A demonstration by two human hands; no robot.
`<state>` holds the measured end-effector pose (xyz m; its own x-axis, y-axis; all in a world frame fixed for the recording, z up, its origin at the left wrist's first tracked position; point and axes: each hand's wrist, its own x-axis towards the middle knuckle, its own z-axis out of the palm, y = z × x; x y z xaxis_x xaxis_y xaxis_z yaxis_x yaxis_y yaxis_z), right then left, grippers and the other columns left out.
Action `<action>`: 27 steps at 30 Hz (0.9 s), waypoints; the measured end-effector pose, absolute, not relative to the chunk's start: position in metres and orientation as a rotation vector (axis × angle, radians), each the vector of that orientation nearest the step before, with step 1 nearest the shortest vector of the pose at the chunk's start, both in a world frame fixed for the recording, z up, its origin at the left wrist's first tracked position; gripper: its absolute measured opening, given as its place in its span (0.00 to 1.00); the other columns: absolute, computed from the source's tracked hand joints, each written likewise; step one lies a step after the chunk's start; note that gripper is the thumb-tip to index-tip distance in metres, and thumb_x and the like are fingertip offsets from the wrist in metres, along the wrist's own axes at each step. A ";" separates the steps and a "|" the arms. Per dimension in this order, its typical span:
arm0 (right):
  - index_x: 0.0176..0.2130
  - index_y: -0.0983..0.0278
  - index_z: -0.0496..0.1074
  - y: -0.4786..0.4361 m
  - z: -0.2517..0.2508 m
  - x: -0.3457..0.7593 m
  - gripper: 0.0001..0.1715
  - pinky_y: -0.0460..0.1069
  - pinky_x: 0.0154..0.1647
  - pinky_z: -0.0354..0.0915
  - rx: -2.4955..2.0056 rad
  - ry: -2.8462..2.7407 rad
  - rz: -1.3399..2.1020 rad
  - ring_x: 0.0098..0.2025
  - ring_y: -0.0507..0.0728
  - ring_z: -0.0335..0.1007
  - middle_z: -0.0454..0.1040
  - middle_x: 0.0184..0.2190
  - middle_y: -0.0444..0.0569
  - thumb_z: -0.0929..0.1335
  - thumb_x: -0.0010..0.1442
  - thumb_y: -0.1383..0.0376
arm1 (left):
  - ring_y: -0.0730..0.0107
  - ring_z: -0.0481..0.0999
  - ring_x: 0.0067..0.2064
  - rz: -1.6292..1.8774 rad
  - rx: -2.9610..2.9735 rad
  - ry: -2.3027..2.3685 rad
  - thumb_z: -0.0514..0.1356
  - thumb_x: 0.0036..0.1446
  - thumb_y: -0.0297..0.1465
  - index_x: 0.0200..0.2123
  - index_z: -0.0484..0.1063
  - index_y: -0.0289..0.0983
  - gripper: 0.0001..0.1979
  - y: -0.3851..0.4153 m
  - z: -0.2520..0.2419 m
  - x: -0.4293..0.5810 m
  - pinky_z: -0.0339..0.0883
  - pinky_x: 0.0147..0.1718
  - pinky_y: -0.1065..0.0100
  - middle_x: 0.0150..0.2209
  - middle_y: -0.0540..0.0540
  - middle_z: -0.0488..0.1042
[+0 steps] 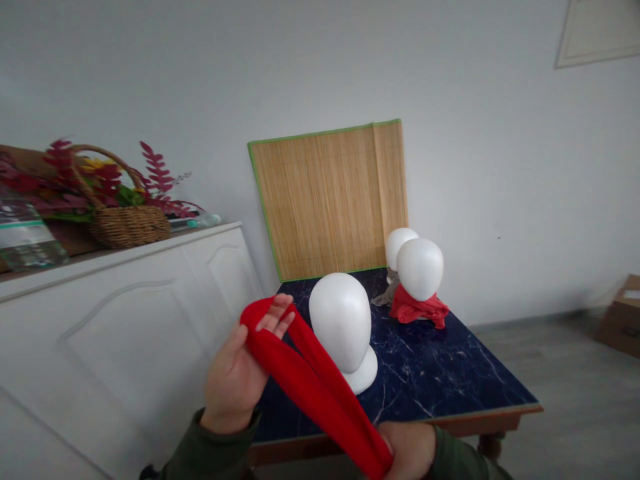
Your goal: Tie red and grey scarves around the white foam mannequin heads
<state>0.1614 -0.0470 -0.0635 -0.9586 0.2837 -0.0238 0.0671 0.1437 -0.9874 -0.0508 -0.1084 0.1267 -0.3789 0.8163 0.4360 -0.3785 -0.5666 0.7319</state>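
Observation:
A long red scarf (pixel 300 380) is stretched slantwise between my two hands, in front of the table. Its upper end loops over my left hand (pixel 245 367), whose fingers reach through the fold with the thumb on the near side. At the lower end my right hand (pixel 407 447) is closed round the gathered cloth; its fingertips are partly hidden. Just beyond the scarf, a white mannequin head (pixel 341 320) stands upright on its round base, which the cloth partly covers from view.
Two more white mannequin heads stand farther back, the nearer one (pixel 421 269) with red cloth (pixel 417 307) round its base. Grey-brown cloth (pixel 387 293) lies beside them on the dark blue table (pixel 425 373). A bamboo mat (pixel 330 200) leans on the wall. Left is a white cabinet (pixel 135 320) with a flower basket (pixel 133 227).

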 end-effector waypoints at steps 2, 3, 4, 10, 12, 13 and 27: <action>0.34 0.67 0.74 -0.036 -0.056 0.186 0.15 0.40 0.28 0.60 -0.417 -2.352 1.866 0.27 0.47 0.63 0.71 0.26 0.41 0.70 0.42 0.68 | 0.60 0.65 0.53 2.200 1.018 0.678 0.51 0.52 0.35 0.40 0.70 0.29 0.18 -0.101 0.148 -0.072 0.56 0.55 0.59 0.48 0.39 0.70; 0.33 0.68 0.74 -0.029 -0.050 0.200 0.14 0.40 0.27 0.60 -0.433 -2.387 1.890 0.26 0.47 0.63 0.71 0.25 0.41 0.70 0.42 0.68 | 0.62 0.66 0.52 2.294 1.010 0.656 0.52 0.51 0.35 0.38 0.70 0.30 0.16 -0.096 0.159 -0.085 0.56 0.55 0.60 0.47 0.41 0.71; 0.32 0.68 0.74 -0.022 -0.044 0.214 0.13 0.40 0.26 0.60 -0.433 -2.389 1.954 0.25 0.47 0.62 0.70 0.24 0.42 0.70 0.42 0.66 | 0.64 0.66 0.52 2.370 0.999 0.630 0.53 0.50 0.34 0.36 0.71 0.31 0.14 -0.091 0.169 -0.099 0.56 0.55 0.61 0.46 0.43 0.72; 0.39 0.68 0.68 0.031 0.032 0.264 0.24 0.48 0.29 0.64 -0.122 -1.709 1.974 0.15 0.46 0.53 0.59 0.14 0.35 0.71 0.44 0.58 | 0.77 0.71 0.40 2.447 0.827 0.610 0.52 0.52 0.35 0.29 0.68 0.37 0.08 -0.043 0.221 -0.171 0.63 0.45 0.70 0.29 0.55 0.73; 0.37 0.66 0.67 0.054 0.073 0.259 0.19 0.42 0.22 0.60 -0.096 -1.456 1.766 0.15 0.43 0.48 0.57 0.16 0.35 0.70 0.45 0.60 | 0.78 0.70 0.35 2.472 0.774 0.608 0.51 0.53 0.33 0.26 0.66 0.38 0.08 -0.021 0.233 -0.185 0.64 0.39 0.70 0.24 0.56 0.71; 0.37 0.66 0.67 0.067 0.094 0.252 0.17 0.40 0.20 0.59 -0.118 -1.376 1.692 0.15 0.43 0.47 0.56 0.17 0.35 0.69 0.46 0.62 | 0.79 0.70 0.32 2.485 0.736 0.611 0.50 0.54 0.32 0.26 0.65 0.38 0.08 -0.009 0.236 -0.190 0.63 0.36 0.71 0.23 0.56 0.70; 0.38 0.72 0.70 0.142 0.005 0.144 0.17 0.50 0.37 0.63 -1.208 -1.638 0.986 0.30 0.55 0.67 0.71 0.27 0.50 0.63 0.46 0.73 | 0.78 0.65 0.21 2.147 0.358 0.716 0.40 0.58 0.30 0.30 0.67 0.31 0.18 0.010 0.071 -0.161 0.66 0.29 0.70 0.19 0.52 0.63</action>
